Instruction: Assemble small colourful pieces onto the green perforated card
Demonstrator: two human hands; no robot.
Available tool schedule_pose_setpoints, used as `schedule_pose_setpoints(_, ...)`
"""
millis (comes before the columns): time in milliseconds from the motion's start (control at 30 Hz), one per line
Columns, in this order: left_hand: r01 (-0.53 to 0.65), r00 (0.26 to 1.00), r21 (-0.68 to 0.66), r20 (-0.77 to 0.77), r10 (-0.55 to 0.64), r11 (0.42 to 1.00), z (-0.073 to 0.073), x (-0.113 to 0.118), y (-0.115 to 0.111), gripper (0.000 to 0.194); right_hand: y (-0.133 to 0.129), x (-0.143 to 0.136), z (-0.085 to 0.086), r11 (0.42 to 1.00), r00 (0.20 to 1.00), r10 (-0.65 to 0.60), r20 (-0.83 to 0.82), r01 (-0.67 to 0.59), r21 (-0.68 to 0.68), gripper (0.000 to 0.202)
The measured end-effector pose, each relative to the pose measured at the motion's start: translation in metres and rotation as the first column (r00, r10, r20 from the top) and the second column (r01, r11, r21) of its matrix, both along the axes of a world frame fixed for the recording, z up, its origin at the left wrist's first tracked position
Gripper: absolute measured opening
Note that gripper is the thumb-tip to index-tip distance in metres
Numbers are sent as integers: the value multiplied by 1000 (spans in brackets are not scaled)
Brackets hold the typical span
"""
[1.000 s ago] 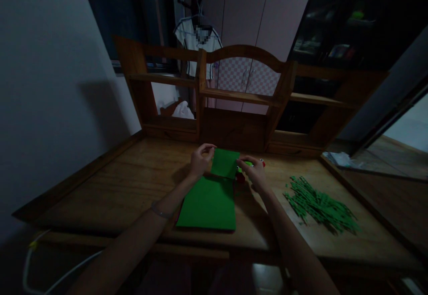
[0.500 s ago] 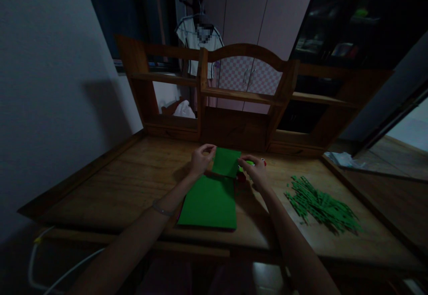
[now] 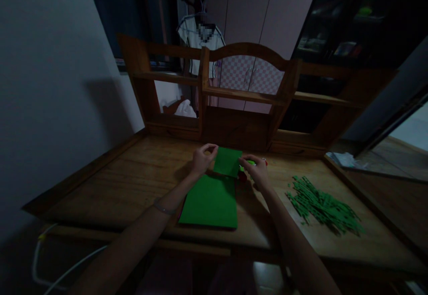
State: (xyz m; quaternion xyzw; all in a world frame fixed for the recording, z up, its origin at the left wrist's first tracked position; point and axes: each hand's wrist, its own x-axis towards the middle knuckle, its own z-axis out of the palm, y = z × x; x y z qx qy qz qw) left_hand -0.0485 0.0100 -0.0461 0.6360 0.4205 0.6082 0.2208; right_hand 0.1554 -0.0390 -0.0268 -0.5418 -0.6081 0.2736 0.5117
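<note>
Between my hands is a small green paper square [image 3: 228, 161], held up just past the far edge of a larger green sheet [image 3: 210, 202] that lies flat on the desk. My left hand [image 3: 202, 158] pinches the square's upper left corner between thumb and fingertips. On the other side, my right hand [image 3: 254, 168] grips its right edge with thumb and fingers. Partly hidden behind the right hand is a small red and green object [image 3: 242, 176]; its kind I cannot make out.
A heap of cut green paper strips [image 3: 323, 204] lies on the right of the wooden desk [image 3: 110, 183]. Along the back stands a wooden shelf unit [image 3: 244, 94]. A wall [image 3: 60, 85] borders the left side, and a white cable [image 3: 76, 266] hangs at the front left.
Almost nothing differs. The whole view has shifted slightly; both hands keep their hold on the small green square in about the same place.
</note>
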Motion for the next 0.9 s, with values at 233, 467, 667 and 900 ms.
schedule_pose_setpoints(233,-7,1000,9,-7,7,1000,0,0,-1,22,1,1,-2,1000,1000,11,2,-11,3,39)
schedule_pose_setpoints(467,-59,994,35,-92,62,998,-1,-1,0,21,1,2,-2,999,1000,2,29,-3,40,37)
schedule_pose_setpoints(667,-142,958,123,-234,167,982,-4,-2,4,19,-1,3,1,992,997,0,77,-9,126,34)
schedule_pose_setpoints(900,-126,949,139,-273,160,982,-2,-1,2,16,3,6,-3,995,998,-5,63,-1,96,36)
